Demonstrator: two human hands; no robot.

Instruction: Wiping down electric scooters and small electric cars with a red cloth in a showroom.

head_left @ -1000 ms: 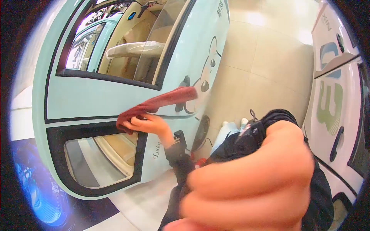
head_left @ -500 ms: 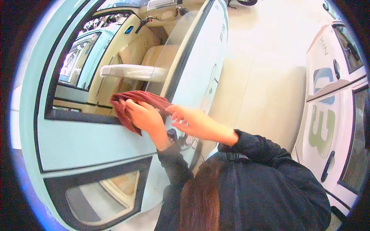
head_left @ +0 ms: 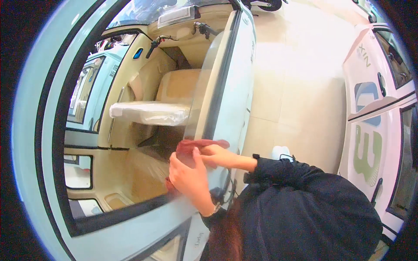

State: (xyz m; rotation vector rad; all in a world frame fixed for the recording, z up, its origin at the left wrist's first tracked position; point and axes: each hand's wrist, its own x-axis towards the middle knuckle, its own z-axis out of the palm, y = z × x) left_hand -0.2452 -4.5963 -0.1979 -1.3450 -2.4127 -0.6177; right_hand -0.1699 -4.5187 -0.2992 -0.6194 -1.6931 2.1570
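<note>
A reddish-brown cloth (head_left: 188,147) is bunched between my hands at the near right corner of the window opening of a pale blue small vehicle (head_left: 143,235). My left hand (head_left: 189,177) is closed on the cloth, and a bit of it shows below the fingers by the black window frame (head_left: 109,217). From the right, my right hand (head_left: 220,156) reaches over with its fingers closed on the cloth too. Its fingertips are partly hidden behind the left hand and in the folds.
Inside the cabin are a tan seat (head_left: 180,87), a plastic-wrapped white seat part (head_left: 150,113) and black handlebars (head_left: 161,41). To the right, past a beige tiled floor (head_left: 300,87), stands a white vehicle (head_left: 352,130). A white shoe (head_left: 282,153) shows beside my sleeve.
My hands and the cloth have shifted right and nearer, to the window corner. My right hand, apart with loosely curled fingers before, has joined on the cloth. The view has shifted.
</note>
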